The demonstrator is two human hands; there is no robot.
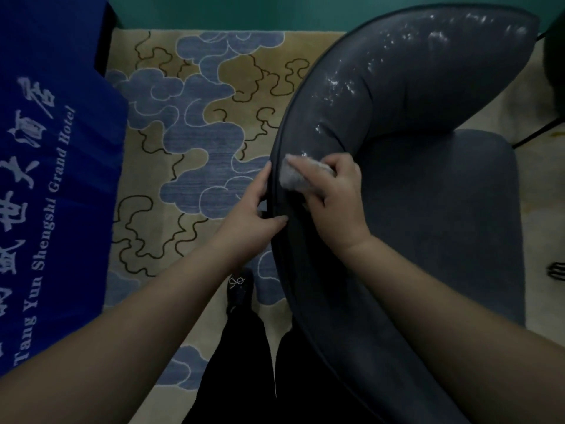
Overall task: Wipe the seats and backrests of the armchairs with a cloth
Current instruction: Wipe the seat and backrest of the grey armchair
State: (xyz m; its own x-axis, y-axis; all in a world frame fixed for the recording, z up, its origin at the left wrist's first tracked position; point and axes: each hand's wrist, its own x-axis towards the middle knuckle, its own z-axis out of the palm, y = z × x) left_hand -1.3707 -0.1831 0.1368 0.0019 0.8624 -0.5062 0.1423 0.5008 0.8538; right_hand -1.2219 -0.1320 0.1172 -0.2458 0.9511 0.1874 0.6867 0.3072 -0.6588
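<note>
The armchair (pixel 428 185) stands on the patterned carpet (pixel 195 123), its backrest (pixel 382 87) wet and shiny. The right hand (pixel 333 200) presses a grey cloth (pixel 293 179) on the backrest, fingers curled around it. The left hand (pixel 253 212) grips the backrest edge.

— Where are the hands?
— Both bare forearms reach forward from the near edge, converging mid-scene. The left hand (pixel 255 214) has its thumb curled over an edge, fingers behind it.
— And the right?
— The right hand (pixel 331 195) lies palm down, fingers curled, pressing.
</note>
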